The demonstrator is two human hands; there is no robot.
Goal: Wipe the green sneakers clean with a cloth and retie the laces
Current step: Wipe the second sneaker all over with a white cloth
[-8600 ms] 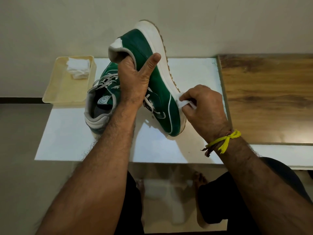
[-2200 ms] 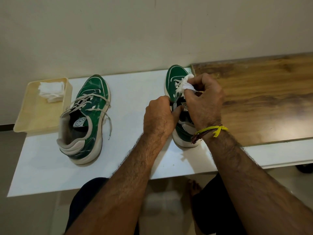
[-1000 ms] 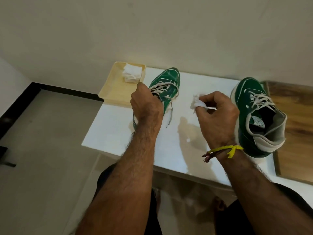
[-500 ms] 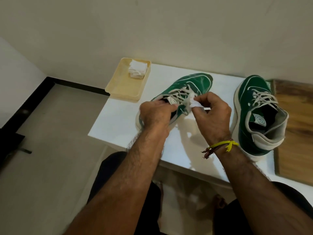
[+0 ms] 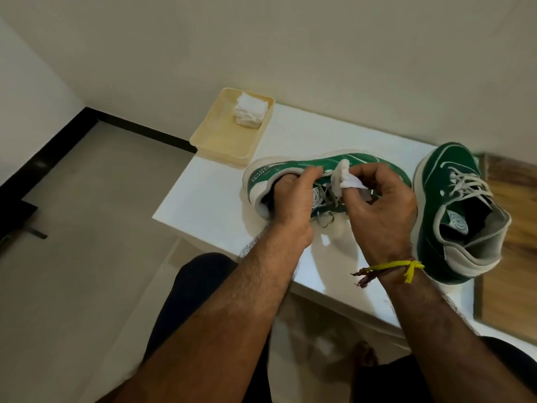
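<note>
A green sneaker with a white sole is tipped on its side across the white table, heel to the left. My left hand grips it at the heel opening, fingers inside the collar. My right hand pinches a small white cloth against the sneaker's upper by the laces. The second green sneaker stands upright at the right, its grey laces loose.
A cream tray with a folded white cloth sits at the table's far left corner. A wooden surface adjoins the table on the right. The wall runs close behind. The table's left edge drops to the floor.
My left hand has turned the sneaker further onto its side and drawn it nearer. My right hand brought the cloth onto its upper. The other sneaker has not moved.
</note>
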